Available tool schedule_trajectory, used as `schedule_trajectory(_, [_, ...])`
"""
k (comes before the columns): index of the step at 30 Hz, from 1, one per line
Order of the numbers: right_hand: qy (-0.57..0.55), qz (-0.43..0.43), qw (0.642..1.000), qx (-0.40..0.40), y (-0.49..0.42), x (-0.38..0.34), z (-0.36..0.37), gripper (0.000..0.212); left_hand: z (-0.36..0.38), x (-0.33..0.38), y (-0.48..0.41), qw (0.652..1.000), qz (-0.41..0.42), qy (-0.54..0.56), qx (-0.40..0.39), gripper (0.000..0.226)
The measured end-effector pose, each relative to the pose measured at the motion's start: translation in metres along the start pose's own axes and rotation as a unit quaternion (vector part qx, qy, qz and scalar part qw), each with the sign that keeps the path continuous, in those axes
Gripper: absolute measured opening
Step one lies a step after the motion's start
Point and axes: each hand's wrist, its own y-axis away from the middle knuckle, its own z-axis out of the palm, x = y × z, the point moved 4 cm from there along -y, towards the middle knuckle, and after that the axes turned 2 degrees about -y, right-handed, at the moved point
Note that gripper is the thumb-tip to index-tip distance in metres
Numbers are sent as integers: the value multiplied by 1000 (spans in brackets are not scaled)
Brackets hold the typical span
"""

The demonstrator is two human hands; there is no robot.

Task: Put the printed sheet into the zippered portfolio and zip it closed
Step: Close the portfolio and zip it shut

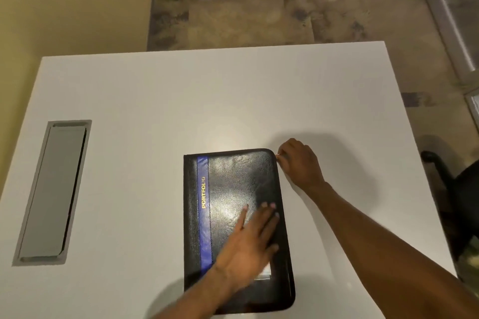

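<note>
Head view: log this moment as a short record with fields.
portfolio: black, blue stripe, closed, flat on the white table
left hand: flat on the cover, fingers straight
right hand: at the far right corner, pinching what looks like the zipper pull
printed sheet: not visible
other: grey hatch set in the table, left

Black portfolio [233, 184], closed, flat on white table [181, 101] near its front edge. Blue stripe [205, 235] with gold "PORTFOLIO" lettering along left side. Zip pull [278, 155] at far right corner.
</note>
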Motion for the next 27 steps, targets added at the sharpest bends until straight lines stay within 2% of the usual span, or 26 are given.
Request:
schedule_trajectory(4, [-15,-9,1000,-10,-1,1,-1,16,-43,-71,-53,983,-174,47,40,64])
schedule_trajectory(7, [-28,-17,999,-8,-2,3,-2,15,-60,-108,-80,965,-248,61,56,64])
schedule_trajectory(12, [-20,-29,999,-15,-6,4,1,15,-56,-126,-96,963,-262,61,32,51])
schedule_trajectory(18, [-24,-49,998,-12,-14,7,0,11,-50,-125,-98,955,-263,103,91,44])
schedule_trajectory(27, [-13,-161,983,-89,-65,-21,6,7,-43,-127,-97,949,-253,140,129,37])
